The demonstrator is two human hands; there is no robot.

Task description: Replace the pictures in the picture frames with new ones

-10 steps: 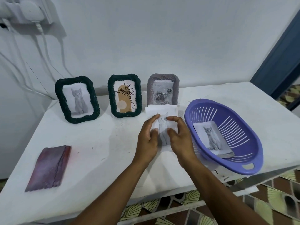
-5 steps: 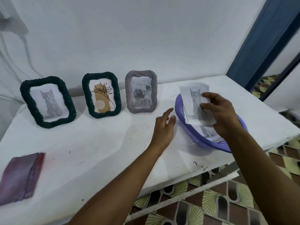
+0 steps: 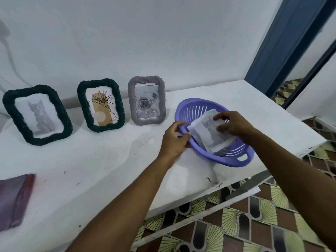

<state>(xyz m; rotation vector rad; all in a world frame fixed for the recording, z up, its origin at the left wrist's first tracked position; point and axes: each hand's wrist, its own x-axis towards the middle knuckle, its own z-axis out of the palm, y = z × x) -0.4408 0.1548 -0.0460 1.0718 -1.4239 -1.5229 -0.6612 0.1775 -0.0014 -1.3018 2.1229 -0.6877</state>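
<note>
Head view, looking down on a white table [image 3: 94, 160] set against a pale wall.

Left hand [image 3: 172, 140]: I see it clamped on the near-left rim of the purple basket [image 3: 242, 158], thumb over the top edge and fingers curled against the outer wall. The basket sits at the right end of the table, near the front edge.

Right hand [image 3: 234, 124]: reaching in over the basket, fingertips and thumb pinching the loose cat picture [image 3: 209, 132] along its right side. The sheet lies tilted inside the basket, its left corner close to the rim by the left hand. I note white paper edges showing beneath it; I cannot tell how many sheets.

Back row, standing along the wall, left to right:
- dark green frame with a grey cat print [image 3: 37, 115]
- dark green frame with a flower drawing [image 3: 101, 105]
- grey frame with a rose picture [image 3: 147, 100], just left of the basket but not touching it

Far left, near the table's front: a flat maroon piece [image 3: 14, 199], partly cut off by the edge of view.

A blue door frame [image 3: 283, 42] stands to the right, with patterned floor tiles [image 3: 254, 224] below the table.
</note>
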